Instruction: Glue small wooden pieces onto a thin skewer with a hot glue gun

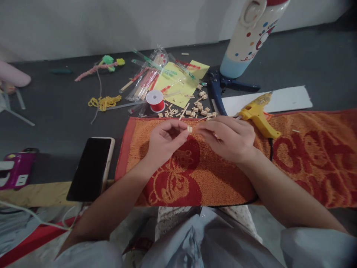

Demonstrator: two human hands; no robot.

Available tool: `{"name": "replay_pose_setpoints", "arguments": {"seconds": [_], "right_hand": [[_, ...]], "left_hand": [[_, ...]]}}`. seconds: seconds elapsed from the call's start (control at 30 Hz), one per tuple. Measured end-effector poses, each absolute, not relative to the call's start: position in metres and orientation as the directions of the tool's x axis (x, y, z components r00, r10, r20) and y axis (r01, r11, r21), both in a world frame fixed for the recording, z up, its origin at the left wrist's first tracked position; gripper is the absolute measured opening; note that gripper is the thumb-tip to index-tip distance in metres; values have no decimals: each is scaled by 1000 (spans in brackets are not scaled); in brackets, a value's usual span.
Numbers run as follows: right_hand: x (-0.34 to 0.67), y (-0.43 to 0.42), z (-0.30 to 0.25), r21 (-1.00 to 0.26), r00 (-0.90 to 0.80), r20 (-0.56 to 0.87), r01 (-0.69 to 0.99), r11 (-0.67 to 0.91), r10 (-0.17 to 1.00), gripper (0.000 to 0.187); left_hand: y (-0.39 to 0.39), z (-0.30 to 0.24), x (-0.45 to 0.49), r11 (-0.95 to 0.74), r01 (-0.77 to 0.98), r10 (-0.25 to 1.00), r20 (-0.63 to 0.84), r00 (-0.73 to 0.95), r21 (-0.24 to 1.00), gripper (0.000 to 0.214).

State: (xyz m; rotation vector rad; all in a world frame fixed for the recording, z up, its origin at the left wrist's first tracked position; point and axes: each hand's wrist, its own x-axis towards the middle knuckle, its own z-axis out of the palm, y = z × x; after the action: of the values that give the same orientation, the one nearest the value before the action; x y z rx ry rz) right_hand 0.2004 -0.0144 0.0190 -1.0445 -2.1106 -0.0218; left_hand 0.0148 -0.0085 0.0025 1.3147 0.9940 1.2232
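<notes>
Over the orange towel (223, 178), my left hand (167, 139) pinches a small bundle of short wooden stick pieces (190, 129) between thumb and fingertips. My right hand (230, 137) is closed in a pinch just to the right of that bundle. What its fingertips hold, if anything, is too small to make out. Past both hands lie several cut wooden pieces (199, 108), some loose and some in little blocks. A red spool (156, 104) with a white top stands left of them. The yellow hot glue gun (259, 115) rests beyond my right hand.
Blue-handled cutters (217, 93) and a white strip (292, 98) lie behind the glue gun, with a tall bottle (245, 44) beyond. Packaged sticks (147, 80) lie by yellow paper (181, 87). A phone (90, 167), yellow cord (104, 103) and purple device (21, 167) are leftward.
</notes>
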Motion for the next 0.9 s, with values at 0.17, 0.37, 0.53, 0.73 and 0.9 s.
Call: {"name": "replay_pose_setpoints", "arguments": {"seconds": [0.17,0.37,0.53,0.73,0.9], "right_hand": [[198,-12,28,-503,-262,593,618,604,762,14],[200,-8,27,-550,-307,618,488,678,723,11],[200,-4,25,-587,-370,605,392,709,705,17],[201,-1,23,-617,-455,572,309,724,682,14],[201,-2,24,-647,-468,540,302,700,700,12]], "left_hand": [[-10,5,14,-217,-67,960,225,166,974,11],[-12,9,17,-180,-92,961,195,198,979,10],[-10,9,16,-21,-143,950,65,306,989,8],[-6,3,15,236,-184,902,-144,408,954,12],[-6,7,15,348,-200,865,-231,446,916,10]]}}
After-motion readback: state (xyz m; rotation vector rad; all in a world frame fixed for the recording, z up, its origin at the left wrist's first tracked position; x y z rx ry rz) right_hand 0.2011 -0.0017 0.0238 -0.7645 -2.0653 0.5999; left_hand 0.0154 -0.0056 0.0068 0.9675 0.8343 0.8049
